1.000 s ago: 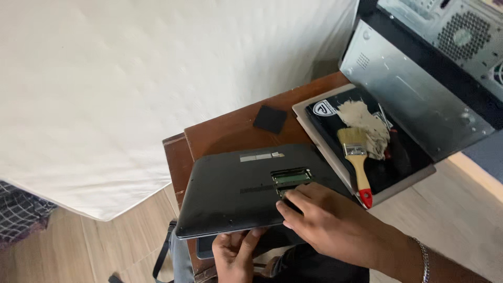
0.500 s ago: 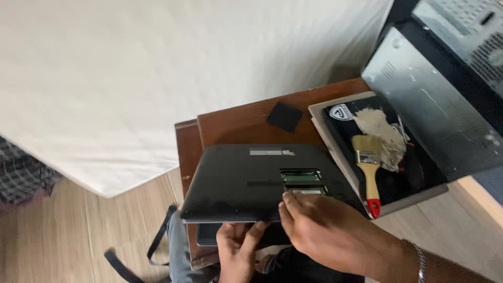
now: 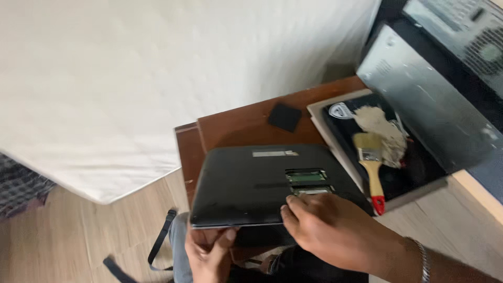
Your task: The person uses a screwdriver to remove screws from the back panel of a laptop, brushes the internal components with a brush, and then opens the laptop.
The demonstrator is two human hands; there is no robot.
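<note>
**Laptop face down, memory slot open**

My left hand [image 3: 209, 251] grips the near edge of the laptop [image 3: 251, 183] from below, thumb curled over the rim. My right hand [image 3: 330, 230] lies flat on its underside, fingers together, tips just beside the open slot [image 3: 309, 181] where green boards show. The laptop sits upside down, half on the small wooden table [image 3: 236, 123], half over my lap.

I think the risk is a slip: the shell is smooth matte black plastic, dusty, and overhangs the table edge, so a loose grip could tip it. A fingertip straying onto the bare boards could also smudge or bend them.

Close by, a small black square cover [image 3: 284, 116] lies on the wood; a paintbrush [image 3: 369, 165] with pale bristles and a red-tipped handle rests by a crumpled cloth [image 3: 382, 128].
</note>
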